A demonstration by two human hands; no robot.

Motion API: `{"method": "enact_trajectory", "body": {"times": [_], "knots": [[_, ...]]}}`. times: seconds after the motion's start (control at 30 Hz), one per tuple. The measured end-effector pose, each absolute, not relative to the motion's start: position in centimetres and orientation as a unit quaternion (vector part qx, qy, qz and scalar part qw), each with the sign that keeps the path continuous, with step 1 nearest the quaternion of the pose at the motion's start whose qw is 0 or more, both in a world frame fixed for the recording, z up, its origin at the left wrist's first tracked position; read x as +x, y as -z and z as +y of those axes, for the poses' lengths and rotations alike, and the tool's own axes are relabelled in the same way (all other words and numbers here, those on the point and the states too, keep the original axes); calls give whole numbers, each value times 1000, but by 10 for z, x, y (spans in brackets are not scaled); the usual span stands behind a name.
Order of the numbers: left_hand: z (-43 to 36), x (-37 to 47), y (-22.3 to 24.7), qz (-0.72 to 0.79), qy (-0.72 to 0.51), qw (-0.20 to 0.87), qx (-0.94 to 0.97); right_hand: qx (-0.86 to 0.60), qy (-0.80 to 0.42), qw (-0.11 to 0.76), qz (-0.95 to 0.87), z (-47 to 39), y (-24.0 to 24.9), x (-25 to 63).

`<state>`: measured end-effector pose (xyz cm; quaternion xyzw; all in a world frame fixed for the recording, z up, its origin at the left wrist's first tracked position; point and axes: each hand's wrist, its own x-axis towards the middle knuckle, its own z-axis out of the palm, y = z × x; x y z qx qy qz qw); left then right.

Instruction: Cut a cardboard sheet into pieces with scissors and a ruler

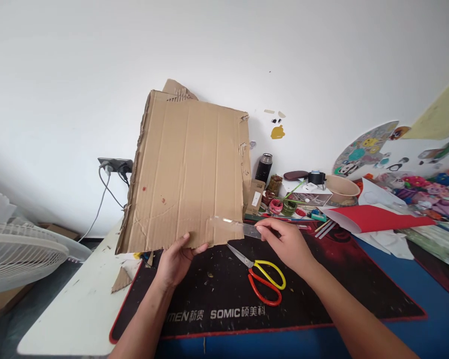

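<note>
The cardboard sheet [194,169], in the head view, is held up above the black mat [209,294], its bottom edge clasped in the left hand [175,262], while the right hand [286,244] pinches a clear strip [232,223], perhaps a ruler, across the sheet's lower right.

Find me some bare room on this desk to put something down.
Two patches, only specked with crumbs: the white tabletop's near-left part, between the fan and the black mat, and the mat's right side, between your right forearm and its red edge. Scissors occupy mid-mat, below the cardboard; jars and red paper crowd the back.
</note>
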<state>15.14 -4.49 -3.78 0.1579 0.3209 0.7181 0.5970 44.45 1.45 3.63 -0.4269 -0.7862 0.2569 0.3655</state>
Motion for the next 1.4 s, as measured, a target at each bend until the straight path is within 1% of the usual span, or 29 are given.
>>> {"method": "enact_trajectory", "body": {"times": [0.17,0.23,0.27,0.4,0.5,0.6,0.7,0.77,0.83,0.93,1.03,1.17,1.3,1.4], "knots": [[-45,152,37,322,-725,589,155,-493,-314,463,-666,7,-13,473],[-45,152,37,319,-728,587,155,-526,-310,475,-634,4,-1,489],[-45,152,37,319,-728,586,156,-541,-309,458,-634,3,5,498],[-45,153,37,322,-727,584,160,-585,-290,345,-674,-3,25,529],[-46,153,37,322,-727,584,161,-598,-239,285,-710,-1,35,545],[-45,153,38,320,-728,584,159,-583,-147,268,-753,4,35,552],[-44,152,41,322,-729,585,149,-551,-84,281,-781,-2,27,545],[-43,151,44,321,-725,591,147,-530,-95,281,-795,-14,19,532],[-43,151,45,318,-723,594,152,-515,-143,252,-807,-29,13,514],[-43,150,46,319,-726,590,155,-479,-206,150,-840,-51,11,488],[-43,150,45,316,-728,591,143,-477,-204,92,-850,-62,19,472],[-42,151,46,317,-735,584,135,-488,-184,59,-851,-63,25,466],[-42,152,45,315,-739,580,137,-484,-160,12,-860,-61,18,461],[-42,152,42,310,-739,583,136,-487,-157,1,-859,-60,15,456]]}}
